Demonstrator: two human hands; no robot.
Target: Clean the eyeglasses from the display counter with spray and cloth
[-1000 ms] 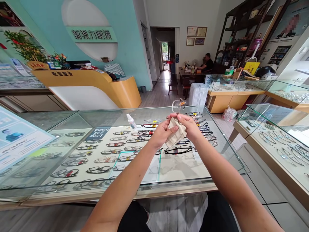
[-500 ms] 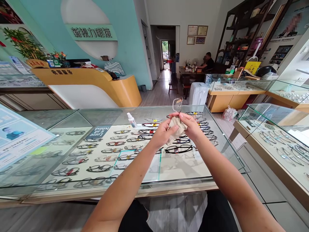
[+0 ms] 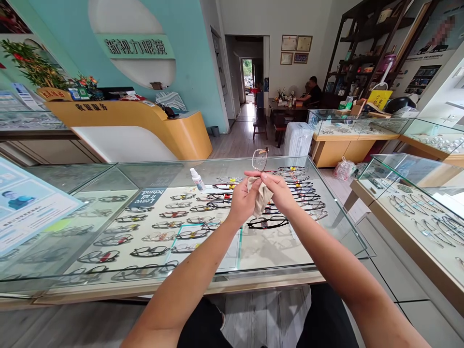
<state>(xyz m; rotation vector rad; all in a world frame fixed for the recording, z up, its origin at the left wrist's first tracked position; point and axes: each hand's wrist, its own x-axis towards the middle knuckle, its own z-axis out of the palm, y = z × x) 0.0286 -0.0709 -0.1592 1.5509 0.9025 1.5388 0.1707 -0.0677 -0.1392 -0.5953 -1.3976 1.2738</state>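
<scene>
Above the glass display case (image 3: 275, 251), both hands meet around a pair of eyeglasses (image 3: 260, 159) and a beige cleaning cloth (image 3: 262, 199). One lens stands up above the fingertips; the rest of the frame is hidden by the hands and cloth. My left hand (image 3: 243, 197) is closed on the cloth, its thumb pressing the fabric near the frame. My right hand (image 3: 281, 192) pinches the glasses close to their lower part, with the cloth hanging between the palms. A white spray bottle (image 3: 197, 179) stands on the case to the left of my hands.
Rows of spectacle frames (image 3: 149, 251) lie inside the case under the glass. A printed sign (image 3: 32, 205) leans in at the left. Another display case (image 3: 416, 212) stands to the right. Farther back are a wooden counter (image 3: 184, 133), a wrapped suitcase (image 3: 297, 140) and a seated person (image 3: 314, 94).
Both hands have shifted slightly left with the glasses and cloth. The lens has turned a little, and the cloth now hangs lower between the hands.
</scene>
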